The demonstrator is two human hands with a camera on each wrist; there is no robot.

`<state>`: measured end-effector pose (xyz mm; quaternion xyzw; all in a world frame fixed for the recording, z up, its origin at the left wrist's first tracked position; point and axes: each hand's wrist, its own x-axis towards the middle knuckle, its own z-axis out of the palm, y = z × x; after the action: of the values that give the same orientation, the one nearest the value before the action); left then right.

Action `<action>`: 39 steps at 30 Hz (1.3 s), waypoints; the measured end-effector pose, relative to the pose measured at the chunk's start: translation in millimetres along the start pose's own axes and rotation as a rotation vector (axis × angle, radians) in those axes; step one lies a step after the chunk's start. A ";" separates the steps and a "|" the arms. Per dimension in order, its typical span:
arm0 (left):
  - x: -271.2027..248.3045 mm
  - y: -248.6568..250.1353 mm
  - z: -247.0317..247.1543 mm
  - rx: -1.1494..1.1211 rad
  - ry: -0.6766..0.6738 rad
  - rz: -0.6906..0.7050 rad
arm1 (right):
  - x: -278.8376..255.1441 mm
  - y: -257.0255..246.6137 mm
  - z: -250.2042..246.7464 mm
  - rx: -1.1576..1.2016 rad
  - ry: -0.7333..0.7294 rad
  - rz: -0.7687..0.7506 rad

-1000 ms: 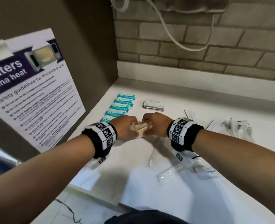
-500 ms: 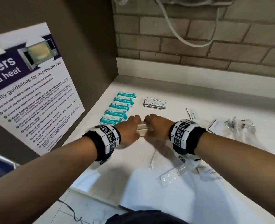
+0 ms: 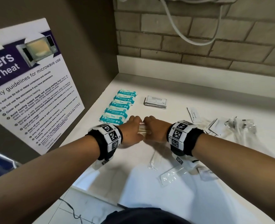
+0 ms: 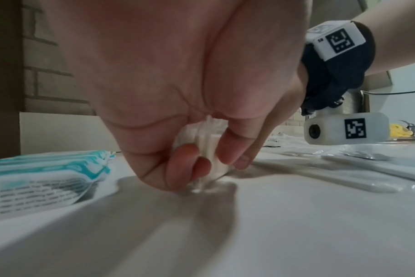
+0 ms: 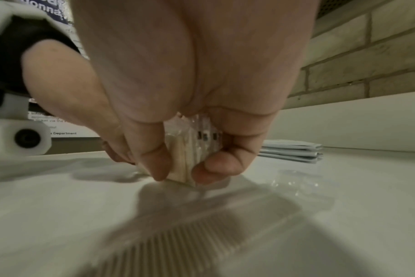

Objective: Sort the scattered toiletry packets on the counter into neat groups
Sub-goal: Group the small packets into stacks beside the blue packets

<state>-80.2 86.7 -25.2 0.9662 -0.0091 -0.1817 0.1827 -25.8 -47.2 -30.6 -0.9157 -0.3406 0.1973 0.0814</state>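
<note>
We've got a small stack of clear packets (image 3: 142, 130), cream contents, standing on edge on the white tabletop (image 3: 198, 97), just beside the near end of the mini-wipes row (image 3: 117, 109). Left hand (image 3: 132, 131) and right hand (image 3: 155, 130) each pinch one end, thumb vs. fingers; both grips are clamped on the stack. The wrist views show the lower edges touching the surface, prob. so we can tap them flush before laying the bundle down as its own group.

Wipes already sit in an overlapping line along the left wall. The shampoo sachets (image 3: 155, 102) are piled behind, well apart from our hands. So roughly two groups look done, a third is in hand.

Still loose: a comb in clear wrap (image 3: 174, 174) near our right wrist, a thin stick packet (image 3: 153, 160), flat white sachets and clear bagged items (image 3: 240, 126) to the right.

Room: brick wall w/ a white cable (image 3: 190, 38) hanging, white upstand below, microwave safety poster (image 3: 31, 88) on the brown side panel at left.
</note>
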 end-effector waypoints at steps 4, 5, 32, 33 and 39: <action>-0.2 -4.0 -0.1 -0.019 -0.012 0.001 | -2.8 6.5 -6.1 0.079 0.024 -0.018; -0.4 -5.3 -0.9 -0.027 -0.008 0.005 | -4.0 8.6 -8.2 0.081 0.034 -0.026; 39.1 -10.5 -52.9 -0.395 -0.020 -0.100 | 4.1 51.9 -30.9 0.738 0.070 0.263; 43.6 -8.9 -53.2 -0.468 -0.015 -0.127 | 5.9 53.0 -31.8 0.792 0.091 0.293; 75.4 -2.8 -49.6 -0.502 0.024 -0.181 | 18.1 57.7 -34.3 0.894 0.237 0.438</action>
<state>7.7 100.3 -9.4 0.8895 0.1251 -0.1822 0.3999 35.1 -79.3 -21.4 -0.8572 -0.0114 0.2311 0.4600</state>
